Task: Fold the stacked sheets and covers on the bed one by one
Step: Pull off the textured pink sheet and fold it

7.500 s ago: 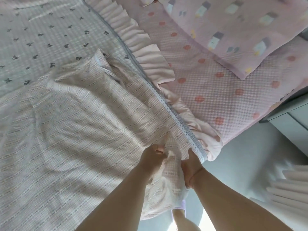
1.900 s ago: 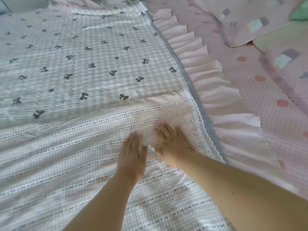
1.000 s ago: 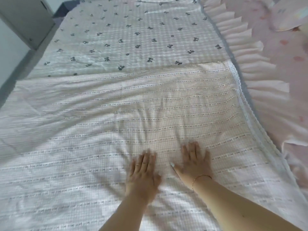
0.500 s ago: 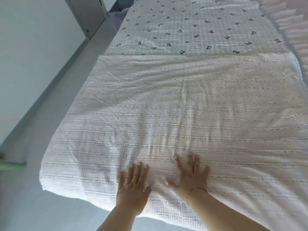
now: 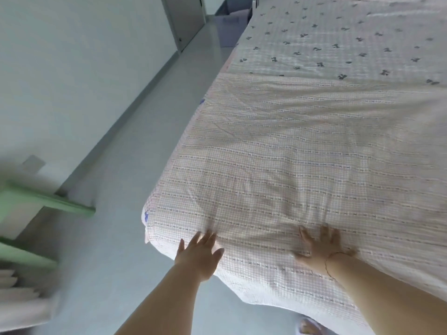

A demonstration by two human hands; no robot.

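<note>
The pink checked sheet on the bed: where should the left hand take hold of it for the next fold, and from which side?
Probably the near-left corner of the pink sheet, pinched from the open floor side. That corner hangs over the bed's edge, just ahead of the left hand, while the right hand presses the cloth flat.

I see a pale grey floor (image 5: pixel 116 213) running along a plain light wall (image 5: pixel 72 56) with a grey skirting strip. Green furniture (image 5: pixel 36 201), blurred, sits at left. A grey door (image 5: pixel 186 18) stands far back, a grey-blue bin (image 5: pixel 229 18) beside it. Light is soft and even.
</note>
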